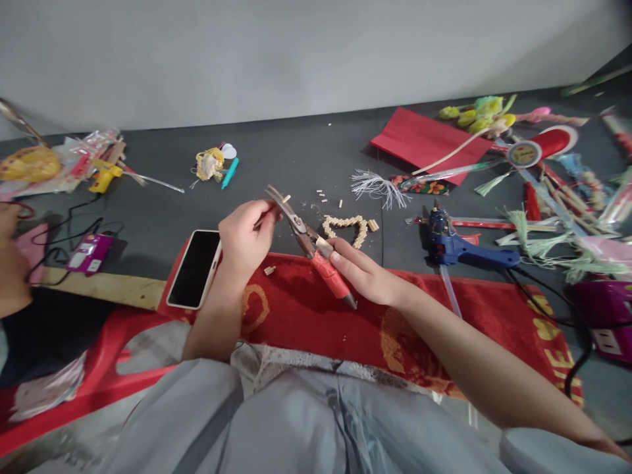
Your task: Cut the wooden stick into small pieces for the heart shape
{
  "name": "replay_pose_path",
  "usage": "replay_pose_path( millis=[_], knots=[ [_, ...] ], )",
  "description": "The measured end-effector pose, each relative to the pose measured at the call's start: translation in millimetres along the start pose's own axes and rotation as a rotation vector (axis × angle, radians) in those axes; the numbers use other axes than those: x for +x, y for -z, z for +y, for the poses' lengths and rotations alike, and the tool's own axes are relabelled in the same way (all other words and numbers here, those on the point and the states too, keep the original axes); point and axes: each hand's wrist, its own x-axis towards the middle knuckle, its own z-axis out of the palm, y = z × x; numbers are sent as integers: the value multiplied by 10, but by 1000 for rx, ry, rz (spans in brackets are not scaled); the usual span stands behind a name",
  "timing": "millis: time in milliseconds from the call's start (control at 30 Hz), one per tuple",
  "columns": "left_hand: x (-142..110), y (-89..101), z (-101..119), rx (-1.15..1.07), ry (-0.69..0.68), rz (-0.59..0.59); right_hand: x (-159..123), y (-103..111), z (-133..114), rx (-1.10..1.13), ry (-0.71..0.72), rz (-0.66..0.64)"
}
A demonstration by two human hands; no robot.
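My right hand (pixel 358 266) is wrapped round the red-handled pliers (pixel 330 273), their jaws pointing up and left. A pale thin stick (pixel 286 198) pokes out at the jaws. At its other side my left hand (pixel 249 230) pinches close to the jaws, apparently on the same stick; the fingertips are partly hidden. Just beyond the right hand lies a heart outline (pixel 362 230) built from short pale stick pieces. A few loose cut pieces (pixel 320 194) are scattered behind it, and others (pixel 269 270) rest on the red towel (pixel 306 316) below.
A blue glue gun (pixel 457 250) with a cable stands right, before red paper (pixel 429 145), a red ribbon spool (pixel 543 145) and craft bits. Left of me lie a phone (pixel 194 268), a yellow glue gun (pixel 105 175) and a purple power box (pixel 91 253). Another person's arm (pixel 12 263) shows far left.
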Motion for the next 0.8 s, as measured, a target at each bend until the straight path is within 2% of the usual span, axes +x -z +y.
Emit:
replay_pose_path(
  millis=[133, 233, 367, 800],
  knots=[
    [4, -3, -9, 6, -12, -4, 6, 26, 12, 12, 23, -26],
    [6, -9, -10, -7, -27, 9, 10, 40, 6, -5, -32, -75],
    [4, -14, -13, 8, -16, -1, 4, 38, -26, -50, -85, -63],
    [3, -13, -23, 24, -12, -9, 0, 10, -26, -59, -19, -75]
  ],
)
